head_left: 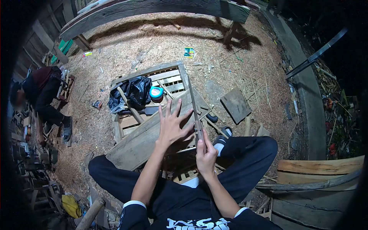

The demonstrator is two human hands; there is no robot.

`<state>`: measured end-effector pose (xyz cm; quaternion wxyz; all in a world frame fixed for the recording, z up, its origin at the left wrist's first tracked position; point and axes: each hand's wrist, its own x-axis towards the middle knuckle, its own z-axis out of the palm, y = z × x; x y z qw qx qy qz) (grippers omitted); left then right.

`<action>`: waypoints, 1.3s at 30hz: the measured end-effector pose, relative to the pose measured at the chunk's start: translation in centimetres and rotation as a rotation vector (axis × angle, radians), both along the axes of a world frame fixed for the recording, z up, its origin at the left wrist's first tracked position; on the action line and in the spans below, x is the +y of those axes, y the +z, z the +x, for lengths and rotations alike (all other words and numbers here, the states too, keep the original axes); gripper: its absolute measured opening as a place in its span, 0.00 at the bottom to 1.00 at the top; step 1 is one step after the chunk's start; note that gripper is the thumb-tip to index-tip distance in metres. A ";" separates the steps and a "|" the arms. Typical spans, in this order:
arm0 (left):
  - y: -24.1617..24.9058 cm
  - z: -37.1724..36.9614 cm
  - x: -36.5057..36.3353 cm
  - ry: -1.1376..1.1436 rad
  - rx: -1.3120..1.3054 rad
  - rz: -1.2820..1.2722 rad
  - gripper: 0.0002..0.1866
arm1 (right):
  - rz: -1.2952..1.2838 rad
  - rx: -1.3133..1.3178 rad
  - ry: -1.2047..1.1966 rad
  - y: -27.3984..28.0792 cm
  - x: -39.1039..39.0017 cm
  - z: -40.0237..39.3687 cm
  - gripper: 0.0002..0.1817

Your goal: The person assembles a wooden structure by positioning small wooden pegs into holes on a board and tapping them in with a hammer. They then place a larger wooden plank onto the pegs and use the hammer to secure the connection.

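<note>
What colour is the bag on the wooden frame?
Black, seen in the head view.

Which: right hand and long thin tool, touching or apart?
Touching. Head view: right hand closed around the near end of the long thin tool.

Rough, matt grey wood is seen in the wide board (pixel 132 151) — thin, glossy black plastic in the crumpled bag (pixel 136 94), matt cloth in the dark trousers (pixel 249 153).

Left hand (pixel 172 125) spread over board (pixel 132 150) — right hand (pixel 207 156) grips tool (pixel 197 125)
</note>
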<state>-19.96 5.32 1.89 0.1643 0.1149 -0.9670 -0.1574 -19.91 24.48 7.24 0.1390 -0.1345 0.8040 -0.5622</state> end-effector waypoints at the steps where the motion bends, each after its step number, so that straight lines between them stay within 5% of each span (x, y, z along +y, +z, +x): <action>1: 0.0 -0.4 -0.2 0.043 0.017 0.097 0.28 | -0.002 0.003 0.002 -0.4 0.0 -0.1 0.27; 6: -0.9 -2.7 0.7 0.195 0.257 0.276 0.10 | -0.063 0.041 -0.025 -1.9 0.2 0.1 0.27; 39: -0.7 -5.5 0.6 0.394 0.096 0.467 0.13 | -0.048 0.253 -0.009 -1.4 -0.1 -0.1 0.26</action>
